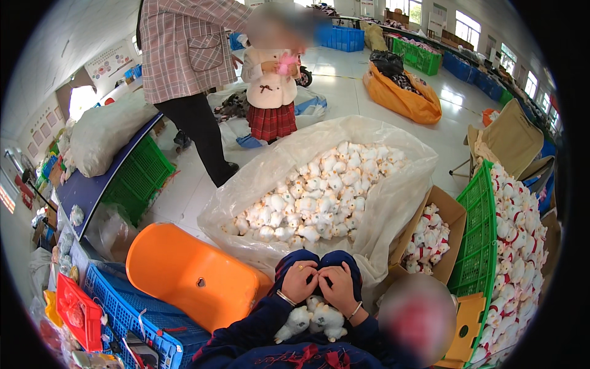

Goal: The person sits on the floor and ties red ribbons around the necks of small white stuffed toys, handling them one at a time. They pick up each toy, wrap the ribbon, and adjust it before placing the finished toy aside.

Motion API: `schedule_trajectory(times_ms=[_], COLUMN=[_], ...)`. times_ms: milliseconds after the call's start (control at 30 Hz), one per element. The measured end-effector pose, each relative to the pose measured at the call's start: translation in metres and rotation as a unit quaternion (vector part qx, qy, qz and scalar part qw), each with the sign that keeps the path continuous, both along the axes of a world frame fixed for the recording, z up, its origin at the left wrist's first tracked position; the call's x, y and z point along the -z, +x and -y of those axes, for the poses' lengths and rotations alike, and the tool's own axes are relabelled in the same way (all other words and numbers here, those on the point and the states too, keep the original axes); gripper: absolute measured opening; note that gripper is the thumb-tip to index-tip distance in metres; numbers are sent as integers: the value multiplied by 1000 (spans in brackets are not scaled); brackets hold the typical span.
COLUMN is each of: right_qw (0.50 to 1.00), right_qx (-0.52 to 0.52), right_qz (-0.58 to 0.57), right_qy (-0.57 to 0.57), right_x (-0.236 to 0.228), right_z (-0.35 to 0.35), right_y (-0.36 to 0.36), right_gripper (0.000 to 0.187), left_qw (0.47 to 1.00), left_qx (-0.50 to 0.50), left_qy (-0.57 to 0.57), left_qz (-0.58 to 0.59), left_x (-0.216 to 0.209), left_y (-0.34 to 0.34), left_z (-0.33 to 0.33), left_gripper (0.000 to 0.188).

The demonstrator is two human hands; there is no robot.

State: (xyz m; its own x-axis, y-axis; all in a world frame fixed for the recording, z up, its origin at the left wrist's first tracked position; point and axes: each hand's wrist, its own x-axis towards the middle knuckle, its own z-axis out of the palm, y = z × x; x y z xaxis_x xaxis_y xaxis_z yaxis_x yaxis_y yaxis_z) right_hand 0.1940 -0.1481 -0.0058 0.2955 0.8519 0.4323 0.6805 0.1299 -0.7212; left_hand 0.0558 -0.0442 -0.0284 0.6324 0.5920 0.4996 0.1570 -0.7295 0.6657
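Note:
My left hand [299, 282] and my right hand [337, 286] meet above my knees, fingers curled and fingertips pressed together. Whatever they pinch, if anything, is too small or hidden to make out. Below them, several white plush toys [312, 321] rest in my lap against my dark blue clothes. Just beyond my knees spreads a large clear plastic sack [393, 132], its mouth wide open. Inside it lies a heap of small white plush toys [319, 197] with orange-yellow parts.
At my left are an orange plastic chair [184, 270] and a blue crate [117, 301]. A cardboard box [452, 212] and green crate [479, 215] at right hold white toys with red trim. Two people [184, 61] [270, 83] stand beyond the sack. A blurred round shape [418, 320] is close by my right arm.

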Motion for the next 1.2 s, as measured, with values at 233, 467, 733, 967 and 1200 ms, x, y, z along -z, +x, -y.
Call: schedule_trajectory(times_ms=[233,467,733,967,1200], right_qw=[1000,1000,1000,1000,1000], right_qx=[8,0,3,7,6], right_qz=[6,0,-2,-7,-10], right_qy=[4,-8,-10,-3,-5], right_x=[0,1,0,0,-2], right_z=[-1,-1,-1,-1,0], right_y=[-1,0,1,1,1], right_gripper=[5,5,4,4,4], left_qw=[1000,1000,1000,1000,1000], left_qx=[-1,0,1,0,1], left_qy=[-6,-5,-10,-11,-10], left_qz=[-6,3,-1,-5,-1], left_x=[0,-3,-3,-7,-8], left_y=[0,0,1,1,0], left_z=[0,0,0,0,-1], left_gripper=[10,10,9,10,9])
